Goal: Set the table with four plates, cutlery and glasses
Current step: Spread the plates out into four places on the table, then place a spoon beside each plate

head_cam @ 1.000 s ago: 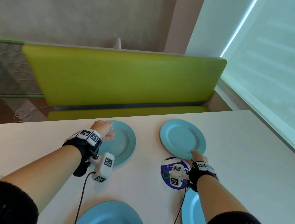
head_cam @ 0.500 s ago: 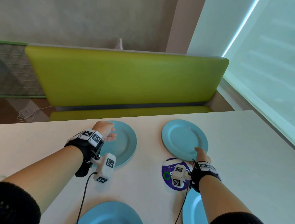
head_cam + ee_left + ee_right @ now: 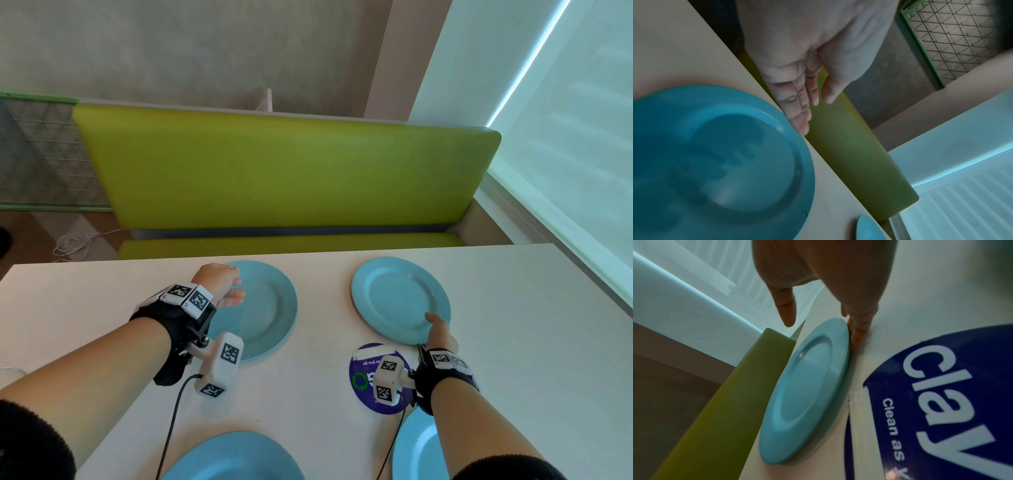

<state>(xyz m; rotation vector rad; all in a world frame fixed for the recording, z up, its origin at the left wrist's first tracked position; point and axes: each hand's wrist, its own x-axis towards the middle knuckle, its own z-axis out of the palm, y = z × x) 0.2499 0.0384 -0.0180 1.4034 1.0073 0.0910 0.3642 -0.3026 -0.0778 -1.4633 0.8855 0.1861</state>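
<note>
4 blue plates (image 3: pixel 394 298) on the table (image 3: pixel 513 342); 2 hands (image 3: pixel 219 284) near.

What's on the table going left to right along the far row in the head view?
Left hand over the rim of the far-left plate → far-right plate → right hand at that plate's near right edge. The purple round sticker sits nearer, below that plate.
</note>
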